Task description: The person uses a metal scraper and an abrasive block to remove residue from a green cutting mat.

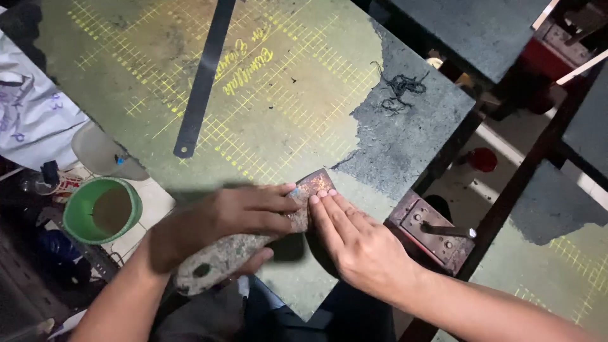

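My left hand (231,218) is closed around a worn, greyish hand tool (212,265) with a thick handle. Its flat, rusty blade (315,183) lies on the green cutting mat (285,107) near the mat's front edge. My right hand (354,244) lies flat beside it, fingers straight and close together, fingertips pressing on the blade just behind its tip. The left fingertips touch the right fingertips on the blade. Part of the handle is hidden under my left hand.
A long dark metal ruler (204,76) lies across the mat at the back. A tangle of black thread (400,88) sits where the mat's green surface is worn off. A rusty metal block (430,231) is at the table edge on the right. A green bucket (101,210) stands on the floor at left.
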